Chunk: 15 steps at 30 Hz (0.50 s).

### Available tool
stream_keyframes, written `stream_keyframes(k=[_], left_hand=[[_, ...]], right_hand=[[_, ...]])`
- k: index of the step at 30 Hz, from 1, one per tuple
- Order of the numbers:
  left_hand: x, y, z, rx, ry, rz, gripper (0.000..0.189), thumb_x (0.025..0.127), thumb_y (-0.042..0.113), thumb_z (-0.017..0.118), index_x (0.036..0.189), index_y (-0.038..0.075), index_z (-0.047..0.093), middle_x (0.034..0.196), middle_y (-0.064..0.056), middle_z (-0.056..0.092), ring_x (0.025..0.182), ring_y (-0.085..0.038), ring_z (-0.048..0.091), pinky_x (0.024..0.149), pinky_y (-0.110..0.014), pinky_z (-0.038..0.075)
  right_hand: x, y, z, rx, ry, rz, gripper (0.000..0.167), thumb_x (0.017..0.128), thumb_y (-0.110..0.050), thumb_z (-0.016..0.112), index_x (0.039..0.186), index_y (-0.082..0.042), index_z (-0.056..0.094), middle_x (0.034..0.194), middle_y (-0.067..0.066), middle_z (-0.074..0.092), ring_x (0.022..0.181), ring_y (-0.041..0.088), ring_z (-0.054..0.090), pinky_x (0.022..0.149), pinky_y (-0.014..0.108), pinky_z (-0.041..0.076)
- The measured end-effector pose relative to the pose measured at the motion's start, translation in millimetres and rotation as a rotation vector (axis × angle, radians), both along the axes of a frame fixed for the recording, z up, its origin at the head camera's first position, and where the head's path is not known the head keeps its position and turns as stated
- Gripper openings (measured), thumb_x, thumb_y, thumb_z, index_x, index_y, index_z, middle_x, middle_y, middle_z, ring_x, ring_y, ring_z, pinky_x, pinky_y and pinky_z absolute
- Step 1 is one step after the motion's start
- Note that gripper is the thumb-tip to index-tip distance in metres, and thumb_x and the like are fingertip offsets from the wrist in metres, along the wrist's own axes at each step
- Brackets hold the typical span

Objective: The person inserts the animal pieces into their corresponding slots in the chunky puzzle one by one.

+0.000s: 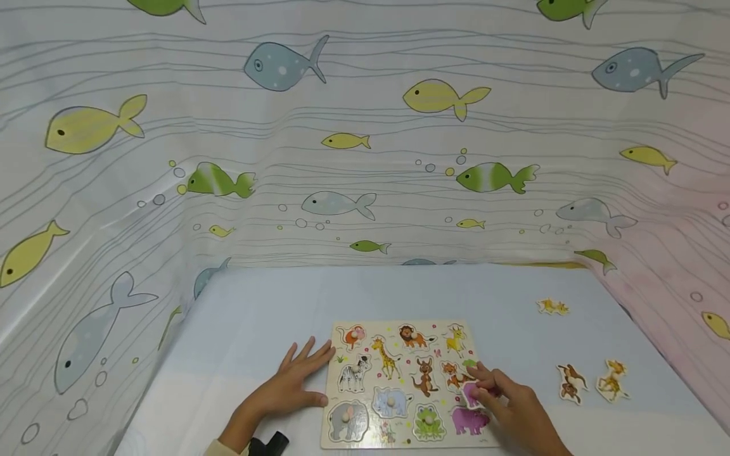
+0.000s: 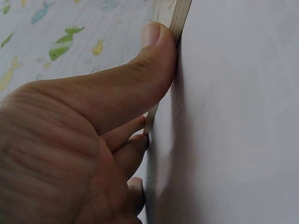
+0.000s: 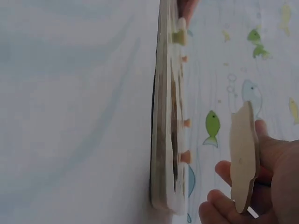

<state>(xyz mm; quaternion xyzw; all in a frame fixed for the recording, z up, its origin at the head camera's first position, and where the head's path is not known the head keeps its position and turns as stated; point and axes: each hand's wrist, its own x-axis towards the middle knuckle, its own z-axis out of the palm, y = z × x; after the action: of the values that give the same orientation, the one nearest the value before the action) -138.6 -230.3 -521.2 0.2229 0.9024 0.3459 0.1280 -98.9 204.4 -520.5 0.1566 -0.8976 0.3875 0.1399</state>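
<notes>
My left hand [image 1: 291, 386] rests with fingers spread against the left edge of the wooden peg puzzle board [image 1: 382, 327]. In the left wrist view, its thumb [image 2: 161, 56] presses on the board's side. Over the board's lower right part, my right hand [image 1: 516, 405] pinches a purple hippo puzzle piece [image 1: 471, 394], tilted and raised off the board. The right wrist view shows the piece's plain wooden back [image 3: 243, 156]. Just below it on the board is a purple hippo picture [image 1: 470, 421]. Knobbed pieces sit in the board, among them an elephant [image 1: 348, 420] and a frog [image 1: 429, 422].
On the white table to the right lie a brown kangaroo piece [image 1: 571, 384], a giraffe piece [image 1: 613, 380] and, farther back, another yellow animal piece [image 1: 552, 306]. A fish-patterned curtain [image 1: 393, 177] surrounds the table at the back and sides.
</notes>
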Motion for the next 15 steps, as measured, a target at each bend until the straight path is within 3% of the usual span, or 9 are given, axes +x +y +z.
stream_keyframes(k=[2,4,9,12,15], left_hand=[[0.4,-0.3,0.1,0.004,-0.001,0.002,0.097,0.074,0.047,0.079,0.154,0.012,0.038,0.164,-0.011,0.027,0.153,-0.047,0.004,0.118,-0.067,-0.012],[1.2,-0.5,0.1,0.007,-0.008,0.003,0.097,0.074,0.047,0.079,0.154,0.012,0.038,0.164,-0.011,0.027,0.153,-0.046,0.004,0.118,-0.067,-0.012],[2.8,-0.1,-1.4,0.025,-0.005,0.000,0.096,0.074,0.046,0.079,0.154,0.011,0.039,0.164,-0.012,0.028,0.153,-0.046,0.004,0.118,-0.068,-0.011],[2.3,0.0,-2.5,0.027,0.012,0.003,0.096,0.074,0.047,0.079,0.154,0.011,0.039,0.163,-0.013,0.029,0.153,-0.048,0.005,0.117,-0.069,-0.011],[1.1,0.2,-2.1,0.015,0.015,0.008,0.096,0.074,0.048,0.077,0.154,0.013,0.038,0.163,-0.012,0.028,0.153,-0.048,0.004,0.117,-0.068,-0.011]], right_hand=[[6.8,-6,-5.1,0.018,-0.004,-0.003,0.020,0.085,-0.013,0.078,0.087,-0.026,0.062,0.079,-0.018,0.070,0.071,-0.006,0.061,0.058,0.017,0.048],[11.8,-11,-12.3,0.031,0.016,0.010,0.018,0.084,-0.012,0.079,0.098,-0.016,0.069,0.080,-0.017,0.071,0.070,-0.005,0.063,0.057,0.016,0.047],[17.2,-13,-28.6,0.051,0.148,0.098,0.059,0.073,-0.001,0.083,0.128,0.007,0.061,0.092,-0.002,0.076,0.074,-0.003,0.066,0.057,0.008,0.044],[16.9,-12,-32.3,0.043,0.174,0.150,0.064,0.072,0.000,0.083,0.131,0.006,0.060,0.101,0.006,0.077,0.079,-0.004,0.067,0.060,0.006,0.045],[17.1,-11,-34.2,0.041,0.146,0.182,0.058,0.078,-0.005,0.082,0.133,-0.004,0.062,0.116,0.012,0.074,0.101,-0.003,0.067,0.060,0.005,0.043]])
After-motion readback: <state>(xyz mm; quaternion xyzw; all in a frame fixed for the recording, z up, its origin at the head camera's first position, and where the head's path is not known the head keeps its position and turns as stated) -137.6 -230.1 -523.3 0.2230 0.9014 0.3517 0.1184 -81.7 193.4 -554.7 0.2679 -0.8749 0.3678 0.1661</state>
